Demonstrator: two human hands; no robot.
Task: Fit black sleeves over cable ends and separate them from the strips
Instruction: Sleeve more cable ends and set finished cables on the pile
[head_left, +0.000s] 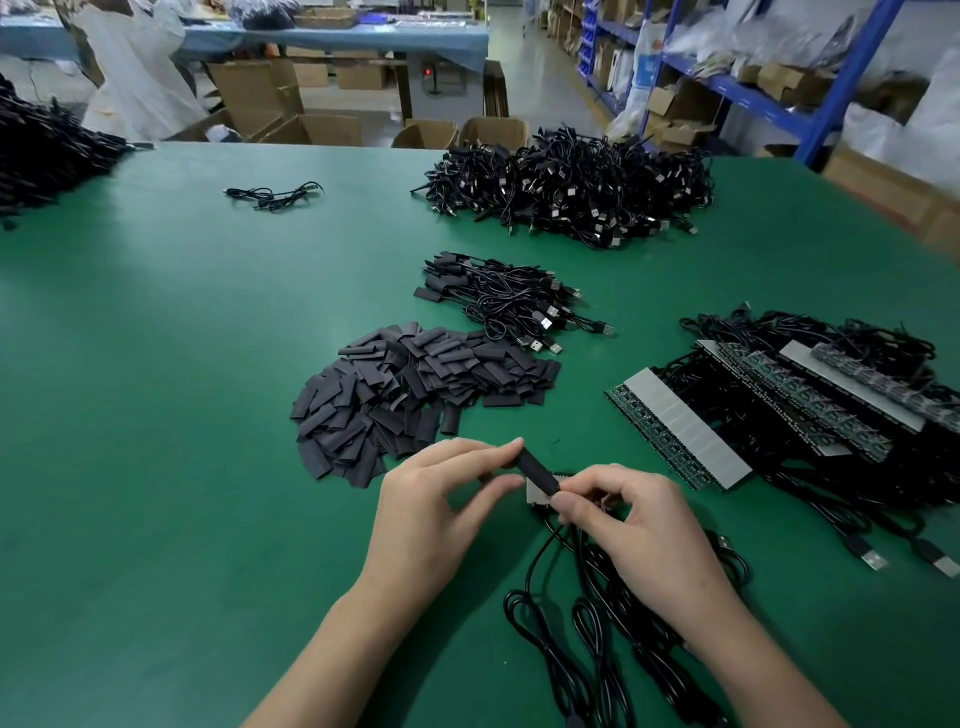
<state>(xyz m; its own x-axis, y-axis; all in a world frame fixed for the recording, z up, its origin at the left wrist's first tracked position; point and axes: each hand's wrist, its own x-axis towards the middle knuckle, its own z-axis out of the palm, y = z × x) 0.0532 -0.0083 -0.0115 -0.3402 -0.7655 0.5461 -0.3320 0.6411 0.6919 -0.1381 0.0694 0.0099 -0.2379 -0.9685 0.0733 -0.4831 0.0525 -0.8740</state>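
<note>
My left hand (441, 504) pinches a black sleeve (537, 472) between thumb and fingers. My right hand (631, 512) grips a short piece of strip (535, 493) with its cable ends, and the sleeve sits over one end of it. Black cables (587, 623) trail from under my right hand toward me. A heap of loose black sleeves (415, 395) lies just beyond my left hand. Strips with attached cables (779, 410) are stacked to the right.
A small bundle of sleeved cables (514, 301) lies beyond the sleeve heap. A big pile of USB cables (576, 187) sits farther back, another dark pile (47, 150) at the far left. A lone cable (275, 197) lies on the green table (156, 415).
</note>
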